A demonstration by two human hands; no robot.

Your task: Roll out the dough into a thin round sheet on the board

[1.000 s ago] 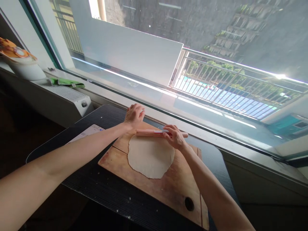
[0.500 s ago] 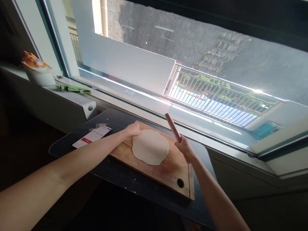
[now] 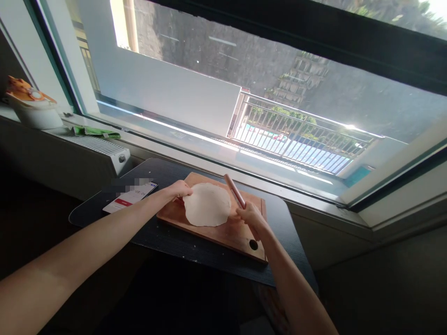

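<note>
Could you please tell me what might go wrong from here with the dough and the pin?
1. The left hand is at the thin dough's left edge; a pull there might stretch or tear it.
2. The right hand holds the pin by one end, tilted over the dough's right side; it might slip and dent the sheet.
3. The phone lies on the table just left of the board; flour might reach it.

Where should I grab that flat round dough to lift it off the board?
Probably its thin rim, from the left. The dough lies flat on the wooden board, so only an edge can be pinched. The left hand touches that rim; the right hand holds the rolling pin by the opposite edge.
</note>
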